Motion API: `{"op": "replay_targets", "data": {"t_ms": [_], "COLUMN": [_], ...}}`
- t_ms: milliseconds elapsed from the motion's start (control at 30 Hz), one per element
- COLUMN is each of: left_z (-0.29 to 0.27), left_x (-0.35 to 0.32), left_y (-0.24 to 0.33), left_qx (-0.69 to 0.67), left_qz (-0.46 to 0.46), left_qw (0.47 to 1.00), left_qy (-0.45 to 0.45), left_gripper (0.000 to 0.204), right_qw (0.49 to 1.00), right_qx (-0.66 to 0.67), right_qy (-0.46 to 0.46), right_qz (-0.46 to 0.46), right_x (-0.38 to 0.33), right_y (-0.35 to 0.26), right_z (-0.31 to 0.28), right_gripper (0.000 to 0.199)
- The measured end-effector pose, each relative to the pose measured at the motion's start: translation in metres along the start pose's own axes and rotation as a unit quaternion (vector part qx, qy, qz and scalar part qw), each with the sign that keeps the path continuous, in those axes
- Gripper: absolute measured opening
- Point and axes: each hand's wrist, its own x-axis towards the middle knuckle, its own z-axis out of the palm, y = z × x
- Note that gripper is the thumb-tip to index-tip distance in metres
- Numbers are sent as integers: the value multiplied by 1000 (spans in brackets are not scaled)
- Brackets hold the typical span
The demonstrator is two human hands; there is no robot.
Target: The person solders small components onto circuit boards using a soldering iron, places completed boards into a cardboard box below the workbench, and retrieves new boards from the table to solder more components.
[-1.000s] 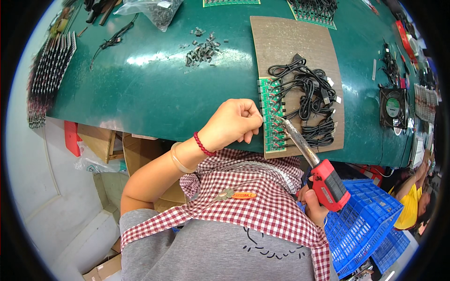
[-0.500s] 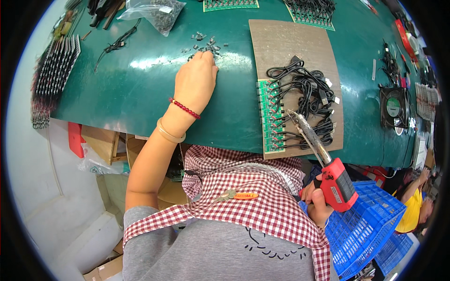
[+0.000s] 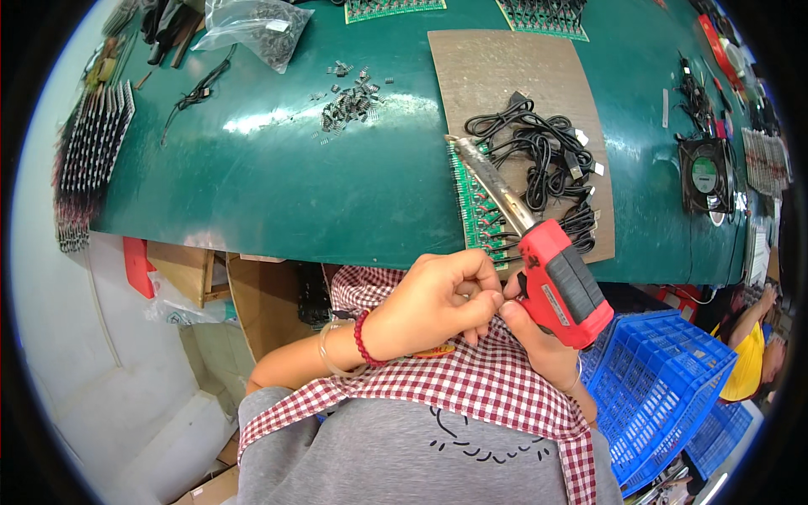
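My right hand (image 3: 543, 349) grips a red and black soldering gun (image 3: 560, 282). Its metal barrel points up and left over the green circuit board panel (image 3: 477, 215). My left hand (image 3: 442, 303) is drawn in close to the right one, thumb and fingertips pinched together. Whatever sits in that pinch is too small to make out. Bundled black cables (image 3: 547, 160) run from the panel across a brown board (image 3: 480, 67). Left of this board lies a pile of small black parts with pins (image 3: 349, 103).
A clear plastic bag (image 3: 257, 34) of dark parts lies at the far left, near a loose black cable (image 3: 198, 94). More board panels stand at the left edge. On the right are a black fan (image 3: 705, 175), a blue crate (image 3: 652, 387) and another person in yellow (image 3: 742, 362).
My left hand has left the pile of small parts and come back beside the right hand. The soldering gun has shifted up and left.
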Motion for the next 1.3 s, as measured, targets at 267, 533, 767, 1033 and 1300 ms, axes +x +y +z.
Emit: {"op": "replay_targets", "data": {"t_ms": [267,533,767,1033,1300], "left_z": [1,-8,-47,-61,-63], "left_x": [-3,2,22,40,45], "left_y": [-1,4,4,-3,4], "left_qx": [141,354,54,55,72], "left_qz": [71,196,-59,-82,-91], "left_qw": [987,914,995,993,992], "left_qy": [42,31,62,68,44], "left_gripper": [4,6,4,8,9], "right_qw": [998,998,992,974,998], "right_qx": [-62,-65,75,170,26], "right_qy": [-9,-11,93,120,60], "right_qz": [-9,-24,-43,-88,-23], "right_x": [5,5,-9,-21,-60], "right_y": [-2,3,12,26,56], "right_z": [-1,2,-8,-33,-53], "right_gripper": [27,29,29,32,39]}}
